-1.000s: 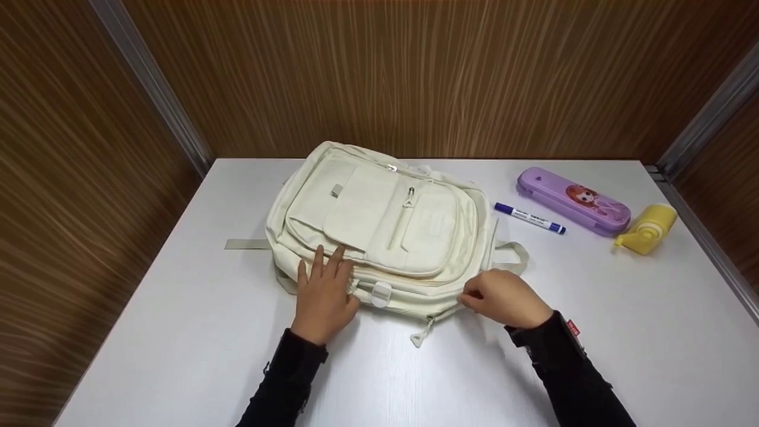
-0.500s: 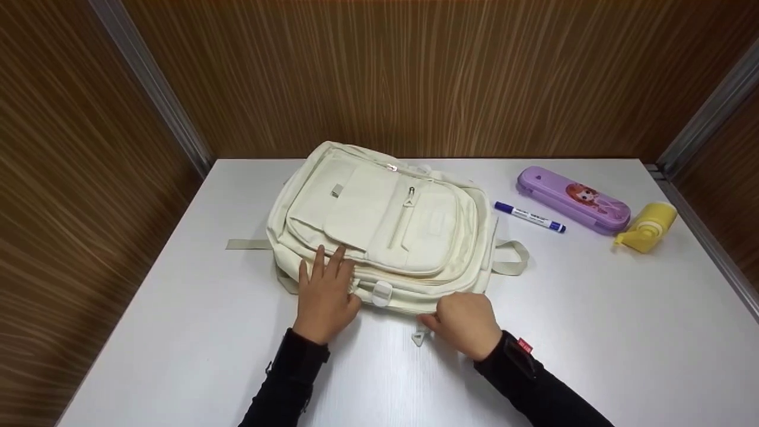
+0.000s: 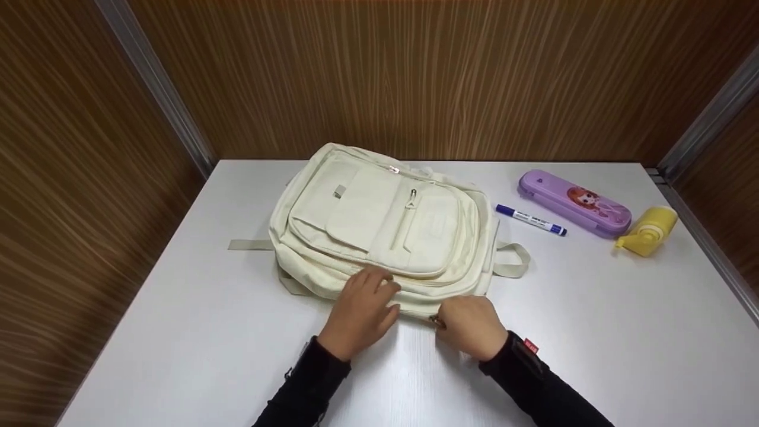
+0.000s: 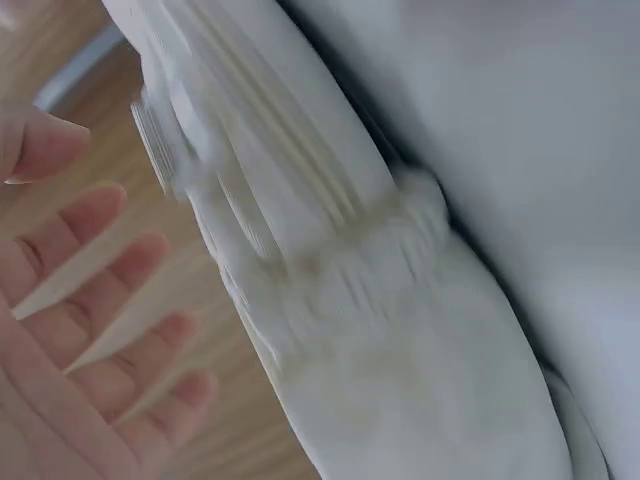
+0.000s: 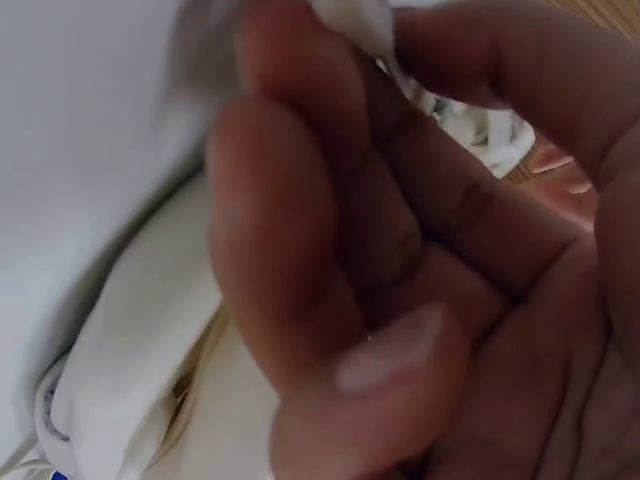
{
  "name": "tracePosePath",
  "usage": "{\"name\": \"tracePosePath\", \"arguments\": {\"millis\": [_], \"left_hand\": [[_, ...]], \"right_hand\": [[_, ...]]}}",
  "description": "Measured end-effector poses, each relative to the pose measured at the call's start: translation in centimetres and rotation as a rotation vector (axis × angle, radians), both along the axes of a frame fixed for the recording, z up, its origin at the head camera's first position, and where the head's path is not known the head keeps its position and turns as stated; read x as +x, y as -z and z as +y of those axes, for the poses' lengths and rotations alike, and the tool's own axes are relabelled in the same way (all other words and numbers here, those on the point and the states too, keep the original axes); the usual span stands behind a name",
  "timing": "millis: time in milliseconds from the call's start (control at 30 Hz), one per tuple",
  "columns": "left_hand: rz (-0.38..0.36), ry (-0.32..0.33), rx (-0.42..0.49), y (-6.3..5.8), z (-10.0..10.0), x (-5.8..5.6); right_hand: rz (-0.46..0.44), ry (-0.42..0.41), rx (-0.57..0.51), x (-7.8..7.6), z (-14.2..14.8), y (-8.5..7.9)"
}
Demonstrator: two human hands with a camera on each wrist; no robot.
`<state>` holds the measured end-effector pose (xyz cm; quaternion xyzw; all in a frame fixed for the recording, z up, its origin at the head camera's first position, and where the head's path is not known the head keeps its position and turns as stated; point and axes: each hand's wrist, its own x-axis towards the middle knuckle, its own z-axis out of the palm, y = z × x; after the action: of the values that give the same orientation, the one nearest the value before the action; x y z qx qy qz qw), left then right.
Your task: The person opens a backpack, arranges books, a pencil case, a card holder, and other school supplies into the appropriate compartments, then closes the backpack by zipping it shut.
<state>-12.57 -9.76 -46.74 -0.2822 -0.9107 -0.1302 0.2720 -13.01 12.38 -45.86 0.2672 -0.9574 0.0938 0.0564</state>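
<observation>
A cream backpack point(image 3: 362, 213) lies on its back on the white table, its pocketed front facing up. Along its near side, my right hand point(image 3: 472, 327) pinches a zipper pull, and the metal slider point(image 3: 436, 321) peeks out at the fingers. In the right wrist view the pale pull point(image 5: 358, 22) sits between thumb and finger. My left hand point(image 3: 362, 313) is over the same near edge, left of the right hand, fingers spread and loosely bent. The left wrist view shows its fingers point(image 4: 95, 320) apart, holding nothing, beside the bag's side.
Right of the backpack lies a blue-capped marker point(image 3: 532, 220), with a purple pencil case point(image 3: 575, 203) behind it. A yellow pump bottle point(image 3: 647, 231) lies at the table's right. A webbing loop point(image 3: 519, 261) sticks out rightward and a strap point(image 3: 250, 244) leftward. Wood-grain panels point(image 3: 385, 77) stand behind.
My right hand has moved left and nearer along the bag's edge and taken hold of the dangling zipper pull. My left hand has shifted right along the near side, over the white buckle.
</observation>
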Motion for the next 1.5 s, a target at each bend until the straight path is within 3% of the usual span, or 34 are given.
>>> {"name": "tracePosePath", "arguments": {"millis": [133, 267, 367, 667, 967, 1167, 1333, 1500], "left_hand": [[0.070, 0.061, -0.074, 0.7, 2.2, 0.1], [0.161, 0.030, -0.173, 1.5, 3.9, -0.2], [0.215, -0.003, -0.225, 1.9, 4.6, -0.5], [0.226, -0.008, -0.218, 1.5, 4.5, -0.4], [0.217, 0.009, -0.214, 1.0, 3.9, -0.1], [0.244, 0.036, -0.201, 0.8, 3.0, 0.2], [0.247, 0.071, -0.212, 0.4, 1.9, 0.2], [0.166, 0.082, -0.213, 0.1, -0.2, 0.2]], "right_hand": [[-0.064, -0.126, -0.040, -0.3, 0.8, -0.9], [-0.102, -0.247, -0.102, -0.7, 1.1, -1.3], [-0.140, -0.284, -0.132, -1.0, 1.4, -1.4], [-0.233, -0.219, -0.143, -2.1, 3.4, -1.9], [-0.309, -0.217, -0.178, -2.9, 4.2, -2.2], [-0.405, -0.195, -0.182, -3.1, 4.4, -2.6], [-0.365, -0.190, -0.188, -3.4, 4.8, -2.9], [-0.289, -0.088, -0.197, -4.2, 6.9, -3.3]]}}
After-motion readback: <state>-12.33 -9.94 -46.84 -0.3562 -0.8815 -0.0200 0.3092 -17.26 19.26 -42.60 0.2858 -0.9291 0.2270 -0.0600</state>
